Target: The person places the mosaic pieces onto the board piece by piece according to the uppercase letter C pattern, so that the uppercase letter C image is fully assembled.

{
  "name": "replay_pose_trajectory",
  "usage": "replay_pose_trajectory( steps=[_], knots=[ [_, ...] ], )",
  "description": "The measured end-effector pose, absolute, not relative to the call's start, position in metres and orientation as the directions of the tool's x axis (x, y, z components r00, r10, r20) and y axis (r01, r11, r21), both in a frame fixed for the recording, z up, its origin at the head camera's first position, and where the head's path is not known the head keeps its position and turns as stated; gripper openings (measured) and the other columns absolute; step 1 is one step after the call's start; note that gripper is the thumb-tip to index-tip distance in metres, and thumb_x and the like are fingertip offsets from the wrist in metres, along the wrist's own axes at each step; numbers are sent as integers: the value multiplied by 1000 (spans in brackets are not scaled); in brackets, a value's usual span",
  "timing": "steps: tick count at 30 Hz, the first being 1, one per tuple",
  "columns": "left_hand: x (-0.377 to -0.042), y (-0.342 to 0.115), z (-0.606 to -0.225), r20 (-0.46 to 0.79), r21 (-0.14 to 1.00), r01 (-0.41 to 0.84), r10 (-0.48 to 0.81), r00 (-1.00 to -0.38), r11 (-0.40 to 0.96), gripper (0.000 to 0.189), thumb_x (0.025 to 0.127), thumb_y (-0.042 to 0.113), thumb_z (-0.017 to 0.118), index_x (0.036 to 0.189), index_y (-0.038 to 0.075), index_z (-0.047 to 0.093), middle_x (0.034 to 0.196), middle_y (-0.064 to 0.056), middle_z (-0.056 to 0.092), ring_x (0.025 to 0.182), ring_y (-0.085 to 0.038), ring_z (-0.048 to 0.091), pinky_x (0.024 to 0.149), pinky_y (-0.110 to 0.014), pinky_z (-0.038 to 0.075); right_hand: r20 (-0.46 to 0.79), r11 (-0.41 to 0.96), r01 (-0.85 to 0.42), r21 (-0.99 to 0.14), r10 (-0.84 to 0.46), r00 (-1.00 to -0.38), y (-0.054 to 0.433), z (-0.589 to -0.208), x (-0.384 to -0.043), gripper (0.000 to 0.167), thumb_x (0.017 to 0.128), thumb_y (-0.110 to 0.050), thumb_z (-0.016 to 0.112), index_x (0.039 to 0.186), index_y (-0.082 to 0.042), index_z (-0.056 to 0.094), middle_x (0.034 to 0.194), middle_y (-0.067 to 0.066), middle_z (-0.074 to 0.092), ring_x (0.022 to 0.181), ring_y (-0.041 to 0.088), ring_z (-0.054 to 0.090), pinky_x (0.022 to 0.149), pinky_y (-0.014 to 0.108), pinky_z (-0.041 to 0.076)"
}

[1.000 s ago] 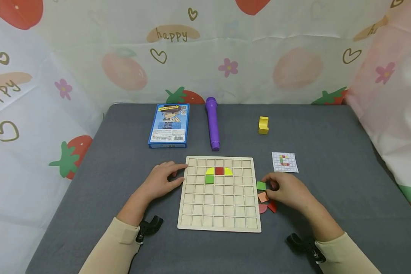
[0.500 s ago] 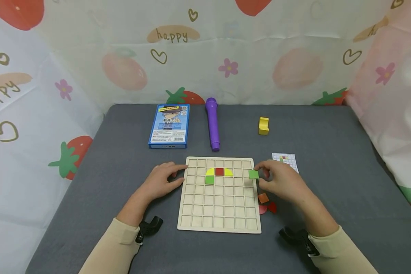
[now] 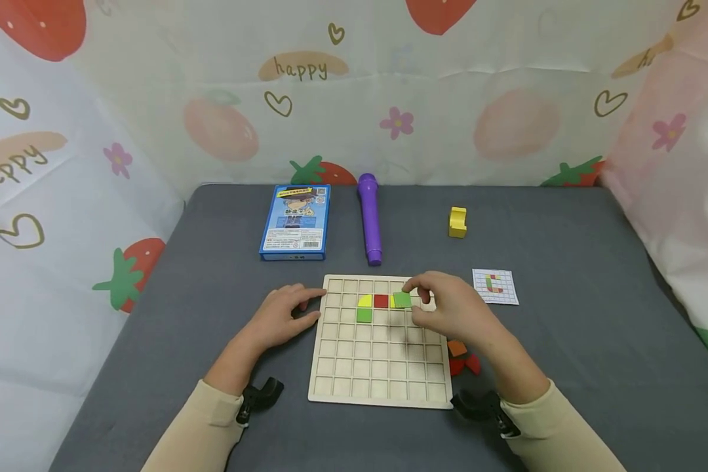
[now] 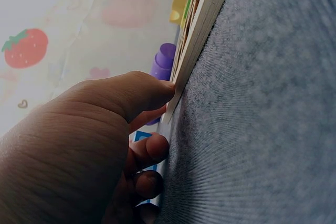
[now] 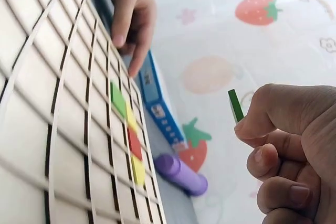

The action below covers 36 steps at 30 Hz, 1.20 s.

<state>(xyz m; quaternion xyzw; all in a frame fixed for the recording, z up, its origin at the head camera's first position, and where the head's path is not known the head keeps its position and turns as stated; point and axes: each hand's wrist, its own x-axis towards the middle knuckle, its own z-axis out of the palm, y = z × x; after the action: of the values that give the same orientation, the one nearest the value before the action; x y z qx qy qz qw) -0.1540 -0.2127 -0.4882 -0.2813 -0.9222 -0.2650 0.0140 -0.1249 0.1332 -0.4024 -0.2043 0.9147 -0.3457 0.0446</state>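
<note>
A pale wooden grid board (image 3: 354,367) lies on the grey table. In its upper rows sit a red square (image 3: 381,301), a yellow quarter-round piece (image 3: 364,301) and, below that, a green square (image 3: 364,315). A second yellow piece (image 5: 138,170) right of the red one is mostly covered in the head view. My right hand (image 3: 451,307) pinches another green square tile (image 3: 402,300) above the board; the right wrist view shows it edge-on (image 5: 235,106). At the board's left edge, my left hand (image 3: 280,314) touches the rim with index fingertip and thumb, the fingers relaxed.
Orange and red pieces (image 3: 457,348) lie by the board's right edge, partly beside my right forearm. A pattern card (image 3: 495,286) is at the right. Behind the board are a blue box (image 3: 295,223), a purple microphone-shaped object (image 3: 370,219) and a yellow block (image 3: 457,222).
My right hand has picked up the green tile from beside the board and carried it left and up over the board. The left hand stays at the rim.
</note>
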Motion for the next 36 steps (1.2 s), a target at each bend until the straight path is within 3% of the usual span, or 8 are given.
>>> replay_pose_trajectory(
  steps=[13, 18, 26, 36],
  knots=[
    [-155, -213, -490, 179, 472, 527, 509, -842, 706, 39, 97, 24, 73, 135, 16, 69, 81, 5, 45, 71, -12, 38, 71, -37, 29, 46, 656, -413, -632, -500, -865, 88, -417, -120, 25, 80, -10, 66, 103, -15, 74, 76, -4, 51, 69, 10, 45, 61, 28, 35],
    [-155, -213, -490, 170, 477, 519, 505, -846, 709, 40, 97, 24, 72, 136, 17, 69, 81, 5, 44, 71, -12, 37, 71, -38, 29, 1, 676, -422, -604, -529, -849, 77, -431, -119, 28, 79, -8, 64, 103, -15, 75, 70, -8, 47, 64, 8, 44, 58, 27, 33],
    [-153, -212, -488, 163, 484, 511, 500, -850, 710, 40, 96, 23, 73, 136, 17, 69, 81, 4, 44, 72, -14, 38, 72, -38, 29, -51, 722, -389, -571, -505, -862, 71, -449, -119, 28, 77, -11, 72, 105, -16, 76, 69, -9, 49, 67, 9, 47, 58, 28, 37],
    [-153, -212, -488, 161, 486, 510, 501, -850, 710, 41, 96, 23, 73, 136, 17, 68, 81, 4, 44, 72, -14, 38, 73, -39, 29, -70, 744, -369, -557, -484, -872, 72, -452, -121, 30, 79, -10, 71, 107, -15, 77, 67, -7, 48, 65, 10, 45, 57, 29, 33]
  ],
)
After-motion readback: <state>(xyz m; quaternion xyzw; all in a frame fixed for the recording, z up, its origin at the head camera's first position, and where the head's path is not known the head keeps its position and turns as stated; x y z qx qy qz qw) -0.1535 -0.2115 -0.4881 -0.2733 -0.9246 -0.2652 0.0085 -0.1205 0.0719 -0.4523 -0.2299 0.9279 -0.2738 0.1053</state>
